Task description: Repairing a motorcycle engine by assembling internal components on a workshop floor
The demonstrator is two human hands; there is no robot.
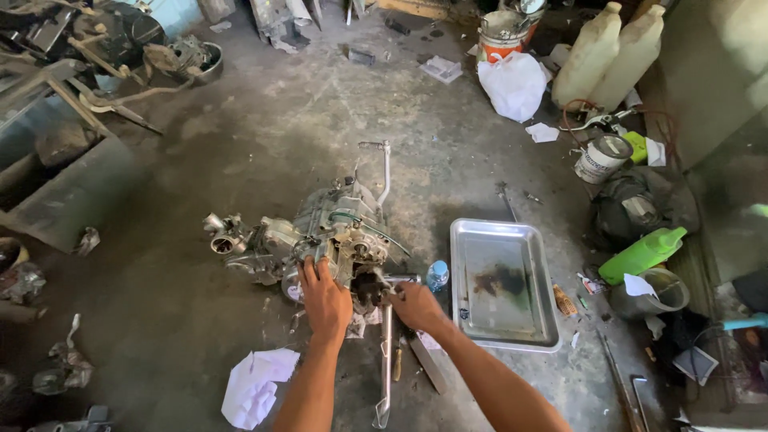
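Sitting on the bare concrete floor (320, 120) at the middle of the view was a small engine (320, 232), a lumpy cast-metal block, dull grey and greasy, with ribbed covers and a thin bent rod rising at its 12 o'clock. It lay on its side, probably so the lower face turned toward the person.

The left hand (326, 298) lay flat and spread on the engine's near cover, fingers splayed, seemingly steadying the block. The right hand (418, 308) was closed around a tool (386, 360) at the engine's 5 o'clock corner; a long bright metal shaft ran from that grip back toward the person, ending in a forked tip. Whether it was engaged on a bolt could not be told.

At the engine's 3 o'clock, just beside it, stood a small blue bottle (437, 276), and beyond it a shallow steel tray (544, 336), rectangular with rounded corners, shiny at the rim and stained dark with oil in the bottom. Crumpled white paper (256, 384) lay at 7 o'clock. Farther out at 1 o'clock were a white plastic bag (512, 84) and two tall pale jugs (608, 52); a green bottle (640, 254) lay tipped at 3 o'clock. Scrap metal parts (96, 48) cluttered the 10 o'clock corner.
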